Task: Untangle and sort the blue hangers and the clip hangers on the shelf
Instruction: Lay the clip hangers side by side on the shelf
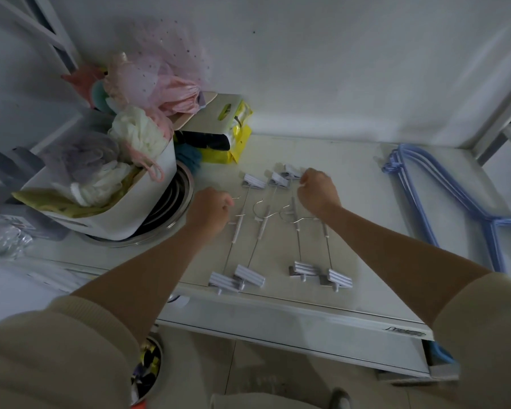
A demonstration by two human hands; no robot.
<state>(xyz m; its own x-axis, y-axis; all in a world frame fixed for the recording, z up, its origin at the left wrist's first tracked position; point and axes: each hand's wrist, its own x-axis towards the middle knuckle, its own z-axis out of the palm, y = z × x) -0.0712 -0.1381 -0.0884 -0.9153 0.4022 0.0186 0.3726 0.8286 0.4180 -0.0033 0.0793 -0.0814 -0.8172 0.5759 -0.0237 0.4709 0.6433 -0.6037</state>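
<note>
Head view: curled fingers (306,176) hiding grasp.

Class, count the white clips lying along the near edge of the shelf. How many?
4: two overlapping at near left, two side by side at near right. More clips lie at the far ends, some possibly hidden by the right hand.

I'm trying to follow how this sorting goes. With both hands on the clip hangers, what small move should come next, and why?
Probably nudge the far clips by the right hand into line with the others. The blue hangers already lie stacked apart on the right of the shelf, and the clip hangers lie nearly parallel, while their far clips bunch unevenly. The left hand seems to pinch a hook.
</note>
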